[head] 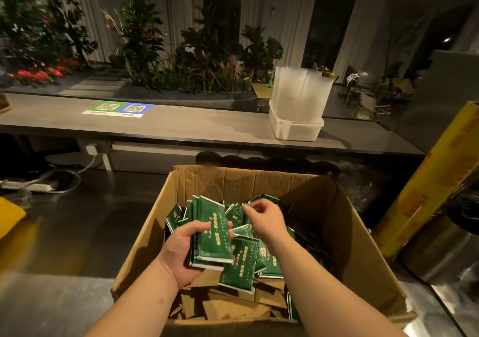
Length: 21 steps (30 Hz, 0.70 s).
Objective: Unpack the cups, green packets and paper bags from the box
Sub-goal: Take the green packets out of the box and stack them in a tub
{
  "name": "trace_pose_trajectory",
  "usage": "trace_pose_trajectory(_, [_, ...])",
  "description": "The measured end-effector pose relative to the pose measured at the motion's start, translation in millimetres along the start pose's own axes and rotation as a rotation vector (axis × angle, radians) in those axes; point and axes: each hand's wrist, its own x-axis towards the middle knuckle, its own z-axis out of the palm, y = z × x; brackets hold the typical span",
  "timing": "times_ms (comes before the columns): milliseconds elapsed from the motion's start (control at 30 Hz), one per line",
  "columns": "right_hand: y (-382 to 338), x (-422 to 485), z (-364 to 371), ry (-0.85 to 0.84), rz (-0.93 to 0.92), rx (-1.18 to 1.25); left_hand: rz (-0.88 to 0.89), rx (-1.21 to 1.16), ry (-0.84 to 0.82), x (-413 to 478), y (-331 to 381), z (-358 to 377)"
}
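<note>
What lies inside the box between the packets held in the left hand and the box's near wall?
In the head view, flat brown paper bags cover that stretch of the box, with a loose green packet lying on them.

Left grip (186,253) holds a stack of green packets (211,235) inside the open cardboard box (233,181); right grip (264,220) pinches the edge of a loose packet (236,214) just beside it. More packets lie over brown paper bags (228,303) in the box. Clear cups (300,90) stand in a white tub (295,129) on the far surface (181,124).
</note>
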Motion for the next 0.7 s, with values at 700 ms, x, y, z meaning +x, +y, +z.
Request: trace_pose_trajectory(700, [74, 23, -16, 0.167, 0.345, 0.020, 0.123, -0.174, 0.174, 7, 2, -4])
